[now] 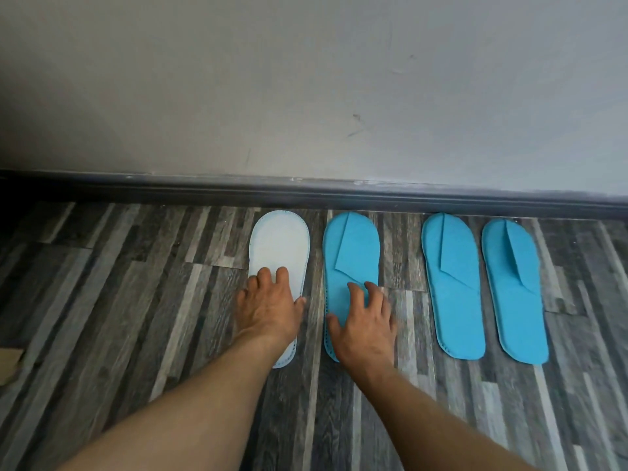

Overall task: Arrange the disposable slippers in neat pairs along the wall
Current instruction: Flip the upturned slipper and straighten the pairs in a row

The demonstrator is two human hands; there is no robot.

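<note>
Four flat disposable slippers lie in a row on the floor, toes toward the wall. The leftmost slipper (279, 243) shows its pale white underside. My left hand (268, 305) lies flat on its lower half, fingers spread. To its right lies a blue slipper (350, 253) with its strap folded flat. My right hand (365, 326) rests palm down on its heel part, fingers apart. Further right, two more blue slippers (452, 283) (515, 287) lie side by side as a pair, untouched.
A dark skirting board (306, 192) runs along the foot of the grey wall (306, 79). The floor (119, 283) is grey wood-pattern planks. A brown scrap of cardboard (10, 363) lies at the left edge.
</note>
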